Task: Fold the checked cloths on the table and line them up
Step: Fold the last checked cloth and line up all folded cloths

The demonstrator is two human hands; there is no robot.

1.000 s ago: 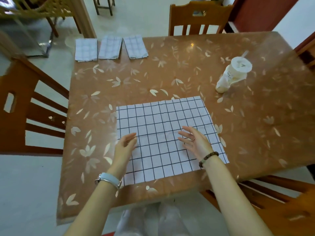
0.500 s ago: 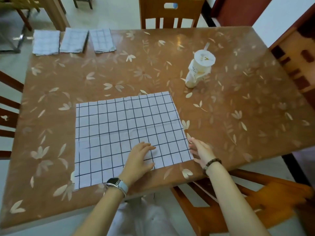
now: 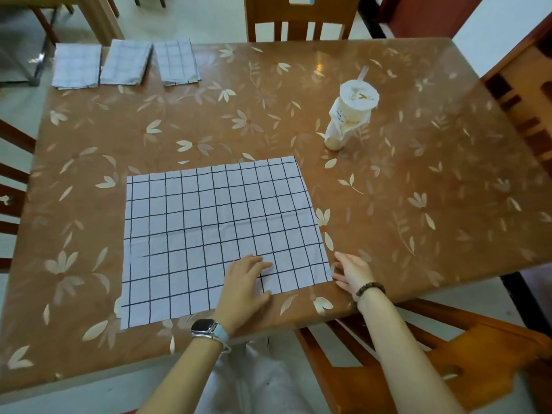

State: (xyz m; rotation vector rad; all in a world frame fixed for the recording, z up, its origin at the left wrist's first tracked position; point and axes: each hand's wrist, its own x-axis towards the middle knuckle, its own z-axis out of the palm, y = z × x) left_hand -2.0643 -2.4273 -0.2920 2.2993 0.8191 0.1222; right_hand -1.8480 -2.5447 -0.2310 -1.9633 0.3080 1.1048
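A white cloth with black checks (image 3: 209,228) lies spread flat on the brown table (image 3: 418,189), close to the near edge. My left hand (image 3: 243,283) rests on its near right part, fingers loosely bent on the fabric. At the cloth's near right corner my right hand (image 3: 349,271) touches the edge with its fingertips; whether it pinches the corner I cannot tell. Three folded checked cloths (image 3: 77,65) (image 3: 125,66) (image 3: 176,61) lie side by side in a row at the far left corner of the table.
A sealed drink cup with a straw (image 3: 348,115) stands to the right beyond the spread cloth. Wooden chairs stand at the far side (image 3: 298,17), at the left (image 3: 12,180) and at the near right (image 3: 448,354).
Both hands have slid from the middle of the cloth to its near right corner. The camera view has swung, so the table sits differently in frame.
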